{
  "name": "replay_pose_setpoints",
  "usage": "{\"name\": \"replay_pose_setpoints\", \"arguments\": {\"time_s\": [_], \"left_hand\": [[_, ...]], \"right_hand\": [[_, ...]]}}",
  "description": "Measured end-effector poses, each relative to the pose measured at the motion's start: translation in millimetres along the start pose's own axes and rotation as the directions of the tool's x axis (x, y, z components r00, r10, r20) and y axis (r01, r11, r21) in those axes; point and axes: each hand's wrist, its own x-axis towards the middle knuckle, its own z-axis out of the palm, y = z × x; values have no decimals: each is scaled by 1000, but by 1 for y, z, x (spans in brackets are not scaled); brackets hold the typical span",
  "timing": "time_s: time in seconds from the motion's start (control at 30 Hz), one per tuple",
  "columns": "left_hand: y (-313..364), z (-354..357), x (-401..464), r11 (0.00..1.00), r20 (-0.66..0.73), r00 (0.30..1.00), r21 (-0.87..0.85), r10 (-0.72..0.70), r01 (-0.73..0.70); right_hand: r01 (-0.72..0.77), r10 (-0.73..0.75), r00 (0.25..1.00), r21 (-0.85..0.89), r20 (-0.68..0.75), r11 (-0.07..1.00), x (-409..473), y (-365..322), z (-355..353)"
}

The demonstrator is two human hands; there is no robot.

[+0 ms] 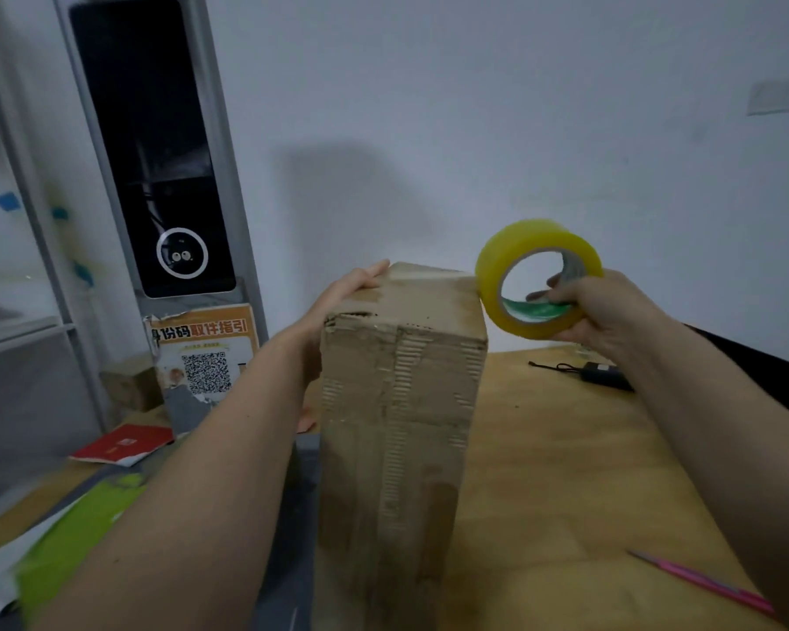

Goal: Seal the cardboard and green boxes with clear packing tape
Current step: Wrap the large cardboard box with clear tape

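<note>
Cardboard box (pixel 402 403) stands on end on the wooden table (pixel 565 471), its top face toward the wall. All positions are given relative to the box.

Left hand (pixel 351 289) lies flat on the box's upper left edge with fingers straight, probably to steady the tall box against the pull of the tape.

Right hand (pixel 606 307) holds the tape roll (pixel 538 275) at the box's top right corner, fingers hooked through the core and thumb under the rim. The roll touches or nearly touches that corner, suggesting a strip run over the top.

A green item (pixel 78 530) lies to the lower left; whether it is the green box cannot be told.

A pink pen (pixel 702 580) lies lower right.

Poster (pixel 206 352), left of the box: "取件指引" above a QR code.
</note>
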Motion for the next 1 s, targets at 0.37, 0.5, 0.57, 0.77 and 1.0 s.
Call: {"name": "replay_pose_setpoints", "arguments": {"time_s": [0.37,0.5,0.57,0.77,1.0], "left_hand": [[44,-25,-10,795,23,984,593,-176,128],[68,-2,-4,362,122,932,932,-342,11],[70,18,-2,303,229,913,945,-338,-125],[66,49,-9,359,404,878,883,-258,-302],[73,18,-11,350,13,899,924,-438,158]], "right_hand": [[-58,59,998,54,-16,997,-3,56,18],[-46,48,998,68,-27,997,-3,60,22],[-17,18,999,23,-28,1000,-5,58,26],[-38,39,999,39,-30,999,-10,61,23],[-84,72,995,207,65,975,-26,61,41]]}}
